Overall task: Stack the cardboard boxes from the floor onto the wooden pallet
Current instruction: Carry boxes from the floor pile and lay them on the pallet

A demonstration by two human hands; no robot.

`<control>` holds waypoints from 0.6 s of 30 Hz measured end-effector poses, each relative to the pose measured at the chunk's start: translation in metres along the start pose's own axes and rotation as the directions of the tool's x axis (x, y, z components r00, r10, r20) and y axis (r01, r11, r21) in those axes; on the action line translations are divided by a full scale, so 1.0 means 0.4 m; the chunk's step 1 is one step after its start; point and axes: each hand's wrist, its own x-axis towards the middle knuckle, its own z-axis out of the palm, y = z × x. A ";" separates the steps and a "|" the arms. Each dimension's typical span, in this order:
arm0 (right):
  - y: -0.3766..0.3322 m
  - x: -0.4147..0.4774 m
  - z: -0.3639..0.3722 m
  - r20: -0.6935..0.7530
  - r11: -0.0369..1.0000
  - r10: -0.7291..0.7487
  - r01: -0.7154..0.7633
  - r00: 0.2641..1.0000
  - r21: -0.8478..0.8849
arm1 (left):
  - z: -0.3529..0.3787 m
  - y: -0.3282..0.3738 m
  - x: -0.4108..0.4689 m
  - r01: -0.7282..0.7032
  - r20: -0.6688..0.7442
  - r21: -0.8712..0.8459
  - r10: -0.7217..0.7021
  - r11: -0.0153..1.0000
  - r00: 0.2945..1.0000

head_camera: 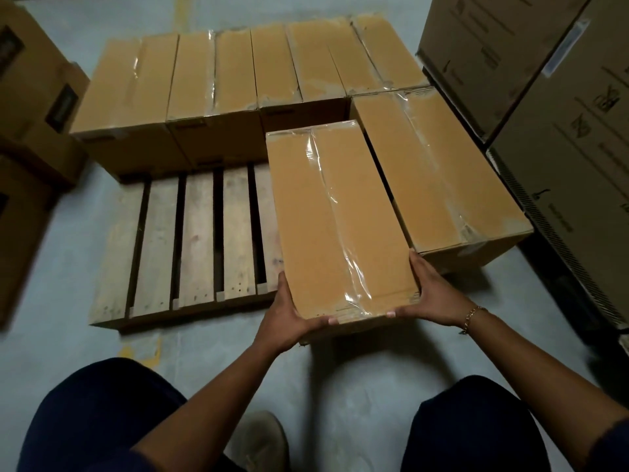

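Head view: a taped cardboard box (340, 216) is held at its near end by both hands. The near left corner is gripped by the left hand (289, 315), the near right corner by the right hand (429, 294). The fingers (332, 321) of each hand are curled round the near edge, and the thumbs are laid along the box's sides. Ahead of the fingers, the box is stretched out over the wooden pallet (190, 240); whether it rests on the slats cannot be told. Just right of the right fingers a second box (442, 165) is lain on the pallet. Far beyond the fingertips a row of boxes (211, 73) is set across the pallet's back. Bare slats are seen left of the left fingers. A bracelet (471, 316) is worn on the right wrist.
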 end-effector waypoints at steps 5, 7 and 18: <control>0.005 0.003 0.000 0.017 0.954 -0.005 0.010 1.000 -0.299 | -0.016 -0.022 0.006 0.000 0.080 0.093 -0.008 0.996 0.997; -0.009 -0.003 -0.004 -0.051 0.882 -0.018 -0.009 0.999 -0.471 | -0.016 -0.022 0.008 0.001 0.090 0.106 -0.010 0.994 0.996; 0.003 -0.010 0.000 -0.173 0.814 -0.009 -0.093 0.985 -0.574 | -0.014 -0.021 0.011 -0.049 0.082 0.203 0.033 0.978 0.996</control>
